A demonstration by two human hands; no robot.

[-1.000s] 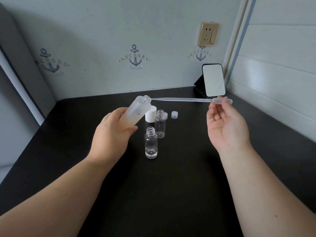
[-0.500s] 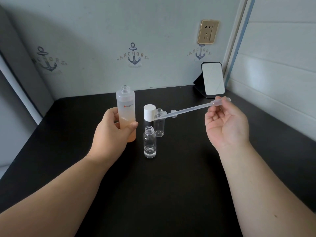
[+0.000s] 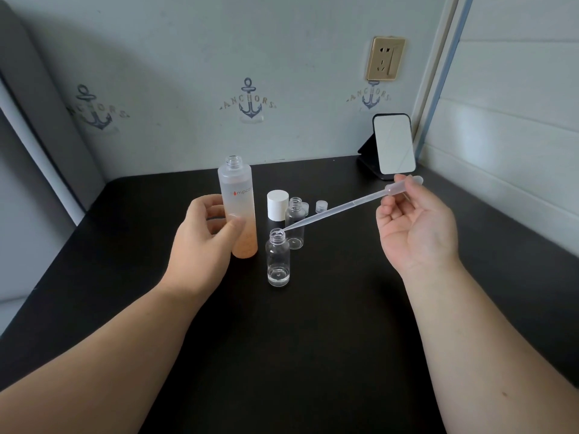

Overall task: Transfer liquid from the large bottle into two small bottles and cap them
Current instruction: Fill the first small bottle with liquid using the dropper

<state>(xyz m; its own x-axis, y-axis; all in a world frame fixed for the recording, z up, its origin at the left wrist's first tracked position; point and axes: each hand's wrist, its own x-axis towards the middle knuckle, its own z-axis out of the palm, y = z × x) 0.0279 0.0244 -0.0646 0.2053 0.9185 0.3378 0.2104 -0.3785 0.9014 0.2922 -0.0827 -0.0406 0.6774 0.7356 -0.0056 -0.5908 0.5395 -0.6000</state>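
Surface: black table (image 3: 313, 355); cramped corner.
Near bottle (image 3: 278, 261): uncapped, little liquid; pipette (image 3: 338, 208) tip at its mouth; slanted entry may drip outside.
Right hand (image 3: 413, 227): pinching bulb; oversqueeze risks splashing.
Left hand (image 3: 203, 236): wrapped round large bottle (image 3: 238, 208), upright, uncapped; knock would spill.
Far bottle (image 3: 294, 222): uncapped, close behind; could topple.
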